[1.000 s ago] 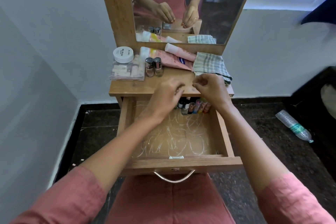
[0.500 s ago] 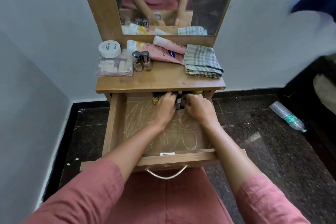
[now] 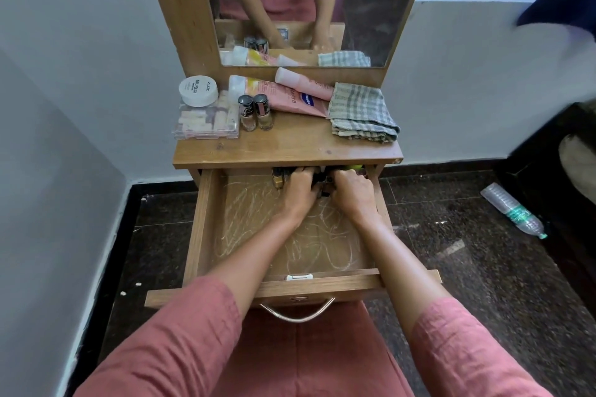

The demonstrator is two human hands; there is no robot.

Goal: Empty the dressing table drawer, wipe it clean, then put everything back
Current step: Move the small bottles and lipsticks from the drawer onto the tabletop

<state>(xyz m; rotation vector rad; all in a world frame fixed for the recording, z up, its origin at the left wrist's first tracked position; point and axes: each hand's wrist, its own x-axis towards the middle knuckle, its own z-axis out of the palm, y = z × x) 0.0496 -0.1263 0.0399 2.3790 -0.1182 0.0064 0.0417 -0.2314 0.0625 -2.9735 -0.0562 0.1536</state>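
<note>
As forearms stretch forward, hands (image 3: pixel 298 187) (image 3: pixel 352 188) curled round bottles (image 3: pixel 278 179), drawer (image 3: pixel 203 219) rear

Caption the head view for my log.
Left hand and right hand grip small bottles deep inside the open drawer.

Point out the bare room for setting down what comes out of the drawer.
Free: the front strip of the tabletop, bordered by the clear box, two polish bottles, folded cloth and front edge; also the drawer floor's left side. Crowded: the back row with the tubes, and the drawer's rear, where left hand and right hand grip small bottles.
</note>
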